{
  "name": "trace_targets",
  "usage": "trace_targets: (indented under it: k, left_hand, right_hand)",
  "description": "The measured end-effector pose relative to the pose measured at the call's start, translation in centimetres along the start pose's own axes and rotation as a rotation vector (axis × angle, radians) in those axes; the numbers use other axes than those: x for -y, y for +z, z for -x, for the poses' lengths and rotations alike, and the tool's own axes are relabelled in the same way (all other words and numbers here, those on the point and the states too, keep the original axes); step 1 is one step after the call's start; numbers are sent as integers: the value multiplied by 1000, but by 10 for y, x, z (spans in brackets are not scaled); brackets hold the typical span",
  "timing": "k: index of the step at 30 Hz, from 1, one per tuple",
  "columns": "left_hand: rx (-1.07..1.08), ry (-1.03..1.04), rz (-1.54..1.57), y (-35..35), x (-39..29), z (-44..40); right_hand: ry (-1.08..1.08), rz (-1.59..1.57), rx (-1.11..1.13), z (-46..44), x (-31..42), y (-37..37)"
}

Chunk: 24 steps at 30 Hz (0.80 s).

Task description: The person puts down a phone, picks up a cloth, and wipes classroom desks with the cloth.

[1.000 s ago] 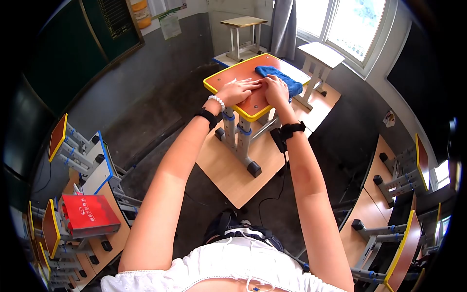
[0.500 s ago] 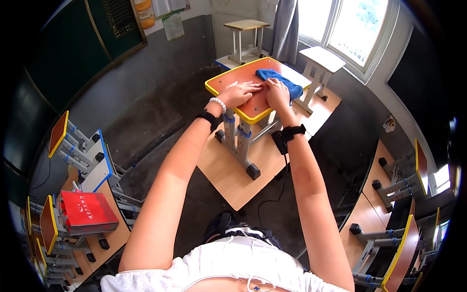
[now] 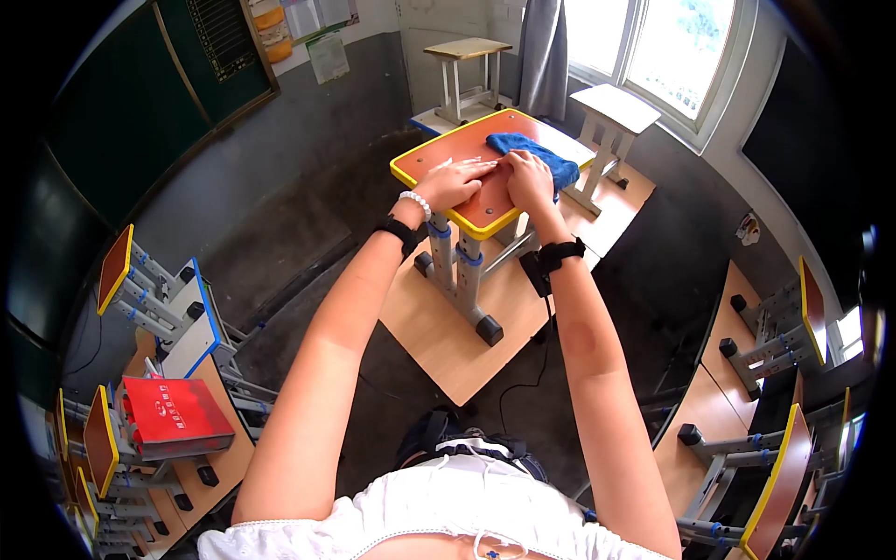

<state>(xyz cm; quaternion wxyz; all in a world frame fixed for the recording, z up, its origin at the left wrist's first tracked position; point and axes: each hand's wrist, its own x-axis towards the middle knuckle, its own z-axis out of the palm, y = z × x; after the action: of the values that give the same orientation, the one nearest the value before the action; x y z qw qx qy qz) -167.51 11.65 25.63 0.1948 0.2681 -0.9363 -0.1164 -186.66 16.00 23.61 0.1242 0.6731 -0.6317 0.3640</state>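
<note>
A stool with an orange seat, yellow rim and grey metal legs stands upright on a wooden desk top. My left hand lies on the seat, its fingers stretched towards the right. Close against its fingertips is my right hand, its fingers bent down and pressed together at the seat. Whatever those fingers may hold is hidden. A crumpled blue cloth lies on the seat just behind and beside my right hand, partly covered by it.
The wooden desk top carries the stool. Pale stools stand behind it near the window. On the left, a red bag rests on a desk among upturned stools. More upturned stools lie on desks at the right. A black cable hangs from my right wrist.
The view has shifted slightly. Both hands stay almost in the same place on the seat, and the blue cloth lies as before.
</note>
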Motion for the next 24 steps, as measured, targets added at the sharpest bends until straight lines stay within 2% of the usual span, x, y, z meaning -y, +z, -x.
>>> trace_targets:
  k: [3,9,24]
  left_hand:
    - [9,-35,34,-7,-9,2]
    - [17,37,-17,-7,-6,2]
    - [29,-31,2,-5,-7,1]
  right_hand:
    - [12,0,10,0,1,0]
    - [14,-14,3,0,1,0]
    - [17,-26,-23,1,1,0]
